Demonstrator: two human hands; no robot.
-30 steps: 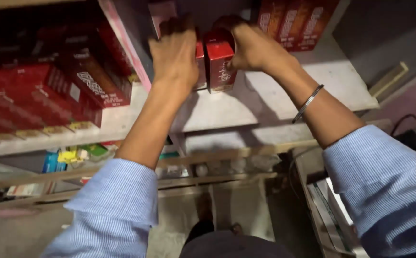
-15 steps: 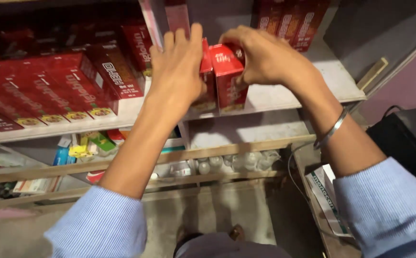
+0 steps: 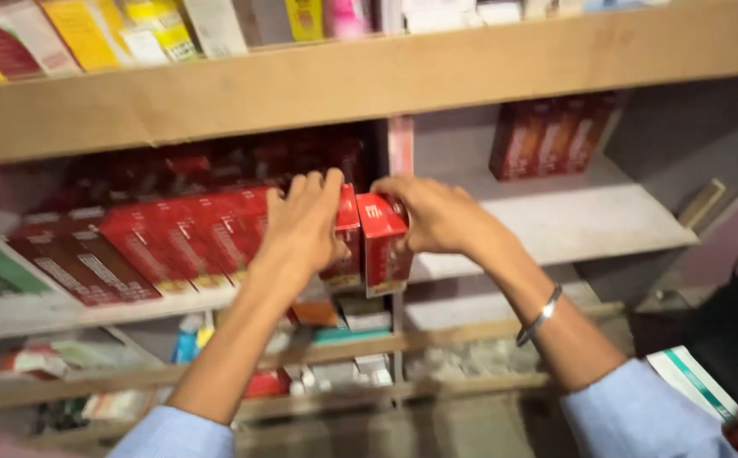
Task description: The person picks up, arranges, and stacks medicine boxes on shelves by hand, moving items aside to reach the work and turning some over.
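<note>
L hand (image 3: 303,227) lies palm-down w/ fingers spread over the top of a red carton (image 3: 345,242), thumb side against it; R hand (image 3: 437,216) curls round a second red carton (image 3: 383,244) from the right, fingers closed on its top and side. Both cartons stand upright, touching each other, at the shelf's front edge (image 3: 556,246) btwn the hands. Left of the L hand: a row of matching red boxes (image 3: 174,242), tilted, w/ pale label strips. Up and right of the R hand: three dark-red boxes (image 3: 551,136) standing at the back. Steel bangle (image 3: 539,315) on R wrist. Both forearms reach up and forward, blue sleeves (image 3: 640,416) pushed back. Above the hands: yellow and pink packs (image 3: 157,30).
</note>
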